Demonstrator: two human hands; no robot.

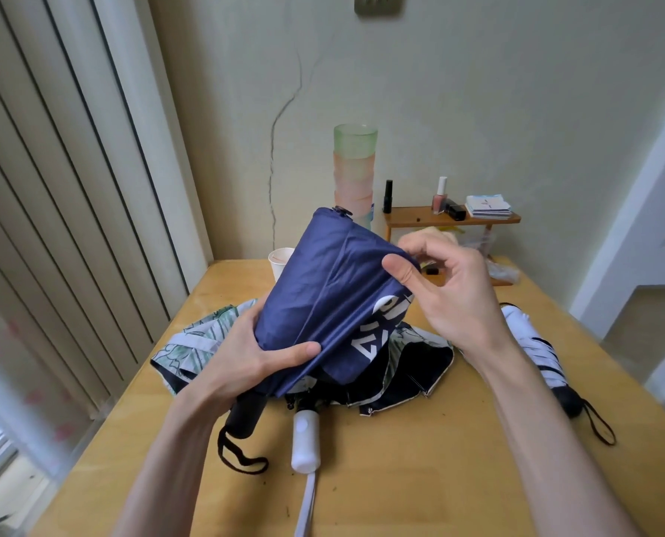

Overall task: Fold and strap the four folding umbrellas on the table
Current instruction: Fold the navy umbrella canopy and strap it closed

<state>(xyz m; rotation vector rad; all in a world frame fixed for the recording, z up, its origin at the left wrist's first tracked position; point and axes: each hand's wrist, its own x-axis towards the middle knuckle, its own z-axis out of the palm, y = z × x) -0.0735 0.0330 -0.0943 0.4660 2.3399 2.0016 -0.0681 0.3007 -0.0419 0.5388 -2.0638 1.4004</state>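
Observation:
A navy blue folding umbrella (323,288) with white lettering is held above the table, its tip pointing up and away and its black handle (245,416) low. My left hand (253,362) grips its lower end, thumb across the cloth. My right hand (451,292) pinches the cloth's right edge with thumb and fingers. Beneath lies an unfolded umbrella (191,346) with a leaf print and dark lining, its white handle (305,439) toward me. A rolled white umbrella (536,343) with a black handle lies at the right.
The wooden table (420,478) carries a paper cup (280,259), a stack of coloured plastic cups (354,172) and a small wooden shelf (451,219) with cosmetics at the far wall. Vertical blinds hang at the left.

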